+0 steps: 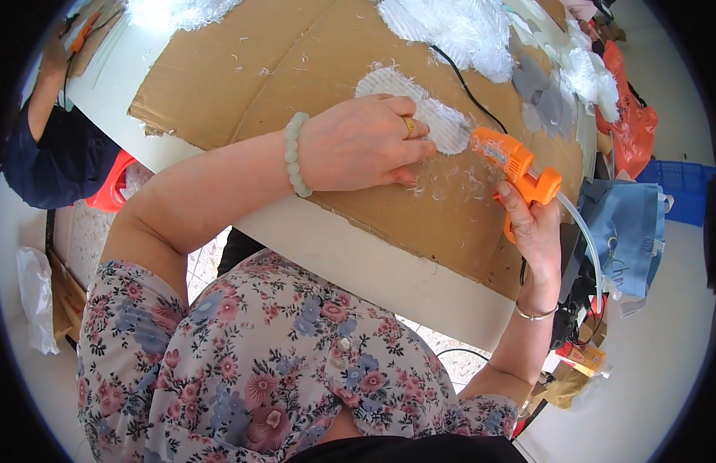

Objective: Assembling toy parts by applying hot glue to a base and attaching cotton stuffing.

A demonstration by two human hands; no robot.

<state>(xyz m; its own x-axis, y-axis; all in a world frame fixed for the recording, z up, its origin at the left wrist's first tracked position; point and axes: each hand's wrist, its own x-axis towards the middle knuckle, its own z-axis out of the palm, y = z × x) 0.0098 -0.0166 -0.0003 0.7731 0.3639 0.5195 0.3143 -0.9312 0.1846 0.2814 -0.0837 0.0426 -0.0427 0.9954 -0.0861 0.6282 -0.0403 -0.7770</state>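
My right hand (534,228) is closed round the handle of an orange hot glue gun (506,154). A clear glue stick (583,220) curves out of its back end, and its nozzle points left at a white ribbed oval piece (449,123) with frayed edges. That piece lies on a brown cardboard sheet (288,85). My left hand (366,147), with a gold ring and a pale bead bracelet, rests over the piece's near left part. Its fingers are bent and close together on the piece, their tips partly hidden.
White fluffy fringe (458,35) is heaped at the far side, by a black cord (470,89). Loose threads (443,181) litter the cardboard. On the right hang a red plastic bag (629,116) and a blue bag (624,231). Another person's arm (48,89) is at the far left.
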